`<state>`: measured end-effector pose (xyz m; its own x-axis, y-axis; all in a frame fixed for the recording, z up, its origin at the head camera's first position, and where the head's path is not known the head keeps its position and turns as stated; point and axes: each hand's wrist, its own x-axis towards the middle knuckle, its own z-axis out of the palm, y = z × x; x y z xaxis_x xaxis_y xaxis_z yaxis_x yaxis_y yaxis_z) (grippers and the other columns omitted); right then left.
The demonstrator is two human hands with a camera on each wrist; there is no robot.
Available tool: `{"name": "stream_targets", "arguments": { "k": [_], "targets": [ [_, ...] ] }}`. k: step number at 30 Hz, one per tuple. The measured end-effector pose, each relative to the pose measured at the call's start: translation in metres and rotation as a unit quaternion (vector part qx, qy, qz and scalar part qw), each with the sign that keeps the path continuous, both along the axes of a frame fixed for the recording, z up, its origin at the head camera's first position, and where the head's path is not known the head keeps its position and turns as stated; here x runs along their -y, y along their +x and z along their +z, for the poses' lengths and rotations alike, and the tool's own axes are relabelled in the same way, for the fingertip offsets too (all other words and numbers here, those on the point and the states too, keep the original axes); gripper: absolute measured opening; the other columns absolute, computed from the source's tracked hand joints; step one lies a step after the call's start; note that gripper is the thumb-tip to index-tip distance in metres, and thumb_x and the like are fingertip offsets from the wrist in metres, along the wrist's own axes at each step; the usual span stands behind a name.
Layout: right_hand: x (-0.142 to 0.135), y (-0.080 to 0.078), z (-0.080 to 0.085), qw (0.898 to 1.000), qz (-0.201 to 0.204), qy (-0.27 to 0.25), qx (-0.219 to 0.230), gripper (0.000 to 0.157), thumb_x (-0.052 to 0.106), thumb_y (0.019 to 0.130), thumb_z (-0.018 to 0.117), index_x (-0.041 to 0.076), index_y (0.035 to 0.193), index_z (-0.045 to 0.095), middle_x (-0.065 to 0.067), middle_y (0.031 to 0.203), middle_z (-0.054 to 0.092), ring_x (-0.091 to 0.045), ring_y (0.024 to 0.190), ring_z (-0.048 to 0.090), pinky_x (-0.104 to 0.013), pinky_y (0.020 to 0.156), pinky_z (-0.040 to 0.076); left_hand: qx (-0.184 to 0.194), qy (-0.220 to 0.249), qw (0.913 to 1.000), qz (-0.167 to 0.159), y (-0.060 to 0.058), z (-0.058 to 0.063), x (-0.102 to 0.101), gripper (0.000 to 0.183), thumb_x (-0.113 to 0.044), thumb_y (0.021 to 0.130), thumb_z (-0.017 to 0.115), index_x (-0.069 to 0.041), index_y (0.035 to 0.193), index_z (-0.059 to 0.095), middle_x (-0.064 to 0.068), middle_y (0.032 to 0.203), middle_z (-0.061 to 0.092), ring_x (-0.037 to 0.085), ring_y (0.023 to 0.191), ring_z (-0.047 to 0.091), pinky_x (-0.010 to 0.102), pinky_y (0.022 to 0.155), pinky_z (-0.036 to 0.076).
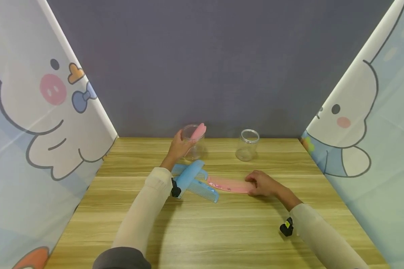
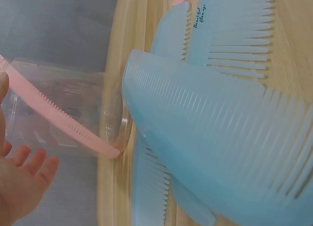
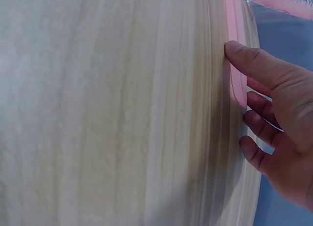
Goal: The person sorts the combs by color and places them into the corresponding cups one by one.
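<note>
My left hand (image 1: pixel 181 146) holds a clear jar (image 1: pixel 196 151) near its rim, thumb in front and a finger behind. Other fingers (image 2: pixel 46 169) lie loosely outside its wall. A pink comb (image 2: pixel 61 116) leans inside this jar, its upper end above the rim. My right hand (image 1: pixel 264 184) pinches the right end of another pink comb (image 1: pixel 230 184) low over the table. In the right wrist view, the thumb (image 3: pixel 254 62) lies on the pink comb's edge, with fingers behind it. Close by the left wrist lie overlapping blue combs (image 1: pixel 190 173), teeth and wide faces showing.
A second clear jar (image 1: pixel 245 149) stands upright at the back right of the wooden table (image 1: pixel 222 235). Behind the table rises a grey panel (image 1: pixel 222 67). Cartoon-printed curtains (image 1: pixel 17 157) flank both sides.
</note>
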<state>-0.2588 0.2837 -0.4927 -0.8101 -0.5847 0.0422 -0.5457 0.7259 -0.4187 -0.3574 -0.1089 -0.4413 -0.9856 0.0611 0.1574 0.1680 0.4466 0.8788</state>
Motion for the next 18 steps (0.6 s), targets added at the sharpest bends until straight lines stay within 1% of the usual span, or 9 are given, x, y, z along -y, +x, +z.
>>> {"name": "stream_targets", "arguments": {
  "k": [5, 9, 11, 14, 18],
  "targets": [
    [-0.002, 0.000, -0.006, 1.000, 0.000, -0.015, -0.011, 0.044, 0.024, 0.073, 0.089, 0.004, 0.108, 0.071, 0.001, 0.093, 0.066, -0.008, 0.083, 0.055, -0.026, 0.074, 0.049, 0.002, 0.000, 1.0000, -0.003, -0.002, -0.003, 0.001, 0.094, -0.045, 0.093, 0.070, -0.004, 0.161, 0.019, 0.020, 0.165, 0.027, 0.040, 0.150, 0.034, 0.056, 0.121, 0.034],
    [-0.002, 0.001, -0.009, 1.000, -0.009, -0.027, -0.012, 0.043, 0.025, 0.071, 0.088, 0.006, 0.106, 0.071, 0.002, 0.093, 0.066, -0.006, 0.082, 0.055, -0.024, 0.072, 0.050, 0.002, 0.004, 1.0000, -0.009, -0.002, -0.002, 0.001, 0.092, -0.042, 0.094, 0.069, -0.003, 0.161, 0.020, 0.020, 0.165, 0.028, 0.040, 0.150, 0.034, 0.056, 0.121, 0.034],
    [-0.004, 0.001, -0.011, 0.999, -0.023, -0.044, 0.000, 0.043, 0.025, 0.071, 0.087, 0.007, 0.106, 0.071, 0.002, 0.094, 0.067, -0.006, 0.082, 0.055, -0.023, 0.072, 0.050, 0.001, 0.004, 0.9999, -0.011, -0.001, -0.001, 0.000, 0.091, -0.040, 0.095, 0.069, -0.003, 0.161, 0.020, 0.020, 0.165, 0.029, 0.040, 0.150, 0.035, 0.056, 0.121, 0.034],
    [-0.006, 0.000, -0.011, 0.996, -0.038, -0.081, 0.029, 0.043, 0.023, 0.073, 0.086, 0.005, 0.108, 0.070, 0.000, 0.094, 0.067, -0.008, 0.081, 0.055, -0.022, 0.070, 0.049, -0.003, 0.005, 0.9999, -0.012, 0.000, 0.000, -0.001, 0.089, -0.039, 0.094, 0.070, -0.003, 0.160, 0.021, 0.021, 0.164, 0.030, 0.040, 0.150, 0.035, 0.056, 0.121, 0.034],
    [-0.009, -0.002, -0.012, 0.990, -0.045, -0.122, 0.055, 0.042, 0.019, 0.076, 0.085, 0.002, 0.111, 0.069, -0.002, 0.091, 0.067, -0.007, 0.079, 0.054, -0.021, 0.067, 0.048, -0.013, 0.006, 0.9998, -0.012, -0.001, 0.000, -0.001, 0.087, -0.036, 0.095, 0.070, -0.001, 0.159, 0.023, 0.023, 0.162, 0.032, 0.041, 0.149, 0.035, 0.057, 0.121, 0.033]
  ]
}}
